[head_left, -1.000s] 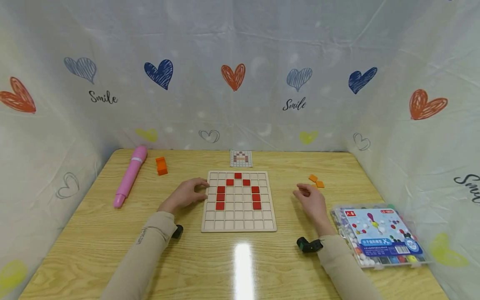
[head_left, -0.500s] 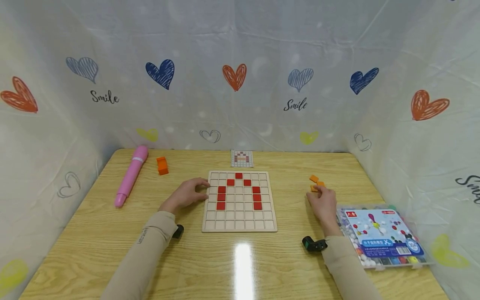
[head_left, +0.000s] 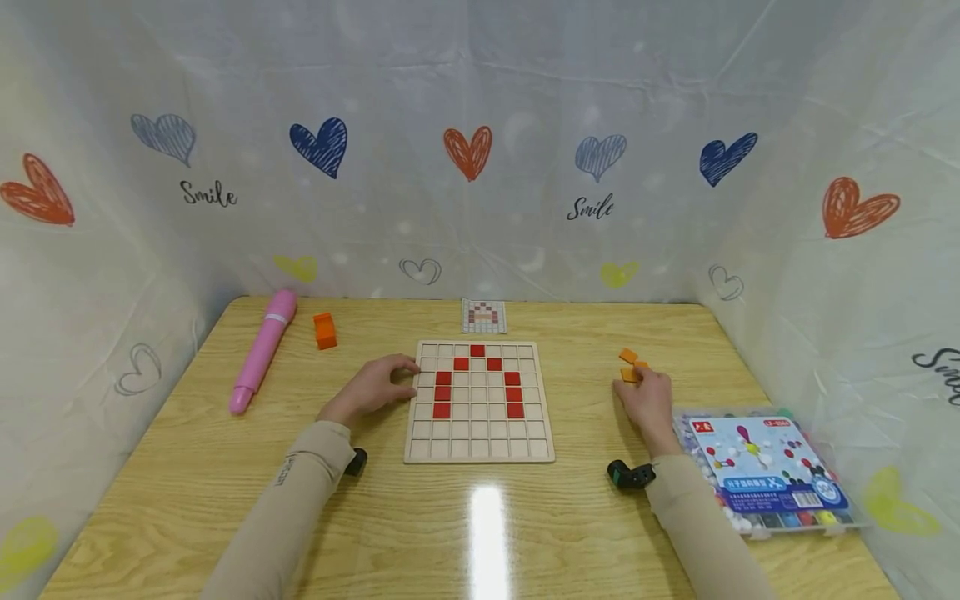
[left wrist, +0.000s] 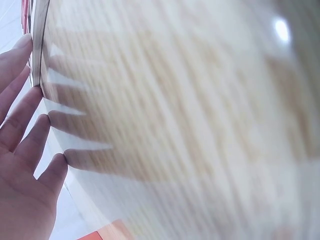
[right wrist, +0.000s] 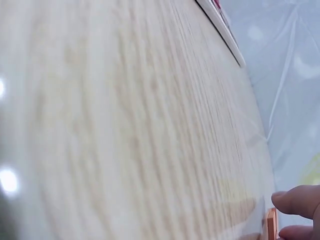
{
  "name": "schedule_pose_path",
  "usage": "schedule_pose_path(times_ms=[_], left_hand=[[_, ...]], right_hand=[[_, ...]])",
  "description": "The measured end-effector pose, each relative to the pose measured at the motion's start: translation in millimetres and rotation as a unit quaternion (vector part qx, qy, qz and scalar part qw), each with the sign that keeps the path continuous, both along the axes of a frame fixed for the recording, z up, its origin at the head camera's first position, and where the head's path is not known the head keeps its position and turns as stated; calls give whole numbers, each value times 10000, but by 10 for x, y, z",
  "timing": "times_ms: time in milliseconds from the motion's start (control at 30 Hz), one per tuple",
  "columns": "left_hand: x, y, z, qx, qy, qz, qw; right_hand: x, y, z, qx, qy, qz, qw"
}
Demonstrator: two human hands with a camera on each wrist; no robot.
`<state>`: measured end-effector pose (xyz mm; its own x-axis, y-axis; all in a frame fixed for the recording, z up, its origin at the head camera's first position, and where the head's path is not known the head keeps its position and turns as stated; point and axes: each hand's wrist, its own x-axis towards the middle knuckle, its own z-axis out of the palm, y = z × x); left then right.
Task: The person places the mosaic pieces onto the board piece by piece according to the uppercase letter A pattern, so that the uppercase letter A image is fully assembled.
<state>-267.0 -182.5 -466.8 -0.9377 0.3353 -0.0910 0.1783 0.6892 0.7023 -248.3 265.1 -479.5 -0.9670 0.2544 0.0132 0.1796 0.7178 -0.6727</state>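
Observation:
A square wooden grid board (head_left: 477, 450) lies mid-table, with several red tiles (head_left: 443, 392) set in its cells in an arch shape. At its left edge is my left hand (head_left: 372, 389), fingers fairly straight and fingertips at the rim; the left wrist view shows these fingers (left wrist: 31, 122) spread. To the right of the board, my right hand (head_left: 647, 407) is bent over a few loose orange tiles (head_left: 628, 356). Thumb and a finger are at one orange tile (right wrist: 271, 223) in the right wrist view; whether they grip it is unclear.
A small printed pattern card (head_left: 483, 317) lies behind the board. At the left are a pink baton-like object (head_left: 261, 354) and an orange block-like object (head_left: 325, 332). A clear box of coloured balls (head_left: 768, 467) sits at the right, close to my right forearm.
My right hand has moved to the right, onto the orange tiles, and has stayed there over the last half second. The left hand has kept its place at the board.

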Motion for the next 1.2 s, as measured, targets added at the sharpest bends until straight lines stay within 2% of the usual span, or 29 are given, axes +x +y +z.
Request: schedule_pose_path(times_ms=[167,500,700,900,1067,1200], left_hand=[[1,-8,-14,29,19,-35,10000],[2,-23,-16,39,65,-35,10000],[5,-23,-13,113,99,-89,9998],[4,-11,-4,126,96,-92,9998],[4,-5,-5,106,47,-59,9999],[10,-5,-6,86,39,-69,9999]], right_hand=[[-93,18,3,219,14,202,9996],[-259,22,-5,310,201,554,9978],[-304,-8,-13,501,354,687,9958],[-310,-40,-12,410,523,882,9939],[-309,-71,-2,418,558,1175,9906],[-287,-91,-16,298,467,1680,9842]])
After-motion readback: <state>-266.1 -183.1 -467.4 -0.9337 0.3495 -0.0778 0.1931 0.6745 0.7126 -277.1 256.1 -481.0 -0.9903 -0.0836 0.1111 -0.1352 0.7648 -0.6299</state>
